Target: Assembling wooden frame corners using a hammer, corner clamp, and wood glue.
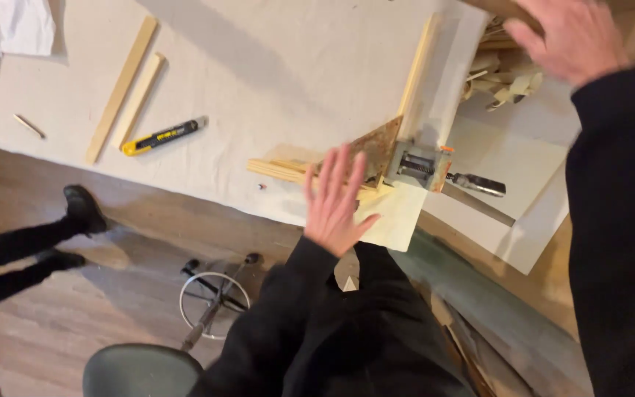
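Observation:
My left hand (334, 200) is open with fingers spread, hovering over the near end of a wooden frame corner (376, 151) held in a metal corner clamp (420, 167). A pale sheet of paper (395, 215) lies under the hand and clamp. One wooden strip (416, 68) runs away from the clamp, another strip (281, 169) runs left along the table edge. My right hand (571, 37) is raised at the top right, blurred, fingers apart, above a pile of wood scraps (505, 73); it holds nothing I can see.
The worktable (273, 59) is covered in light cloth. On it lie two loose wooden strips (125, 88), a yellow and black utility knife (163, 136) and a small stick (29, 126). A stool (141, 369) stands below. Another person's legs (27, 246) are at left.

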